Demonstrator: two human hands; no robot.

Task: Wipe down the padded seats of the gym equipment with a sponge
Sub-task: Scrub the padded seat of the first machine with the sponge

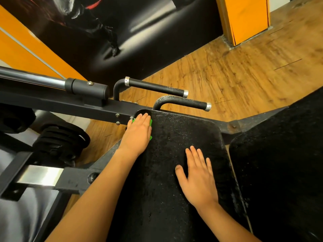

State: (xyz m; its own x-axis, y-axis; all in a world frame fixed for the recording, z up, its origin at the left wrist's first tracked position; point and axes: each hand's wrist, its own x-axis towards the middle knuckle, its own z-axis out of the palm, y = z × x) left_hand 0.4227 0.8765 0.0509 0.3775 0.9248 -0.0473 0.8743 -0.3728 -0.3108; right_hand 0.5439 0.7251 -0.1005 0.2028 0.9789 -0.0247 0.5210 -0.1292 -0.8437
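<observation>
Green sponge point(150, 122), mostly hidden under the flat left hand point(138, 132)

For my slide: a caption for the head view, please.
Left hand presses green sponge onto padded seat far corner; right hand rests flat on it.

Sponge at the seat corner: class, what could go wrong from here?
1. The left hand presses the green sponge at the far corner of the padded seat, beside frame bolts; the fingers may scrape them, or the sponge may slip off the edge.
2. The right hand rests mid-seat, so that patch may go unwiped.
</observation>
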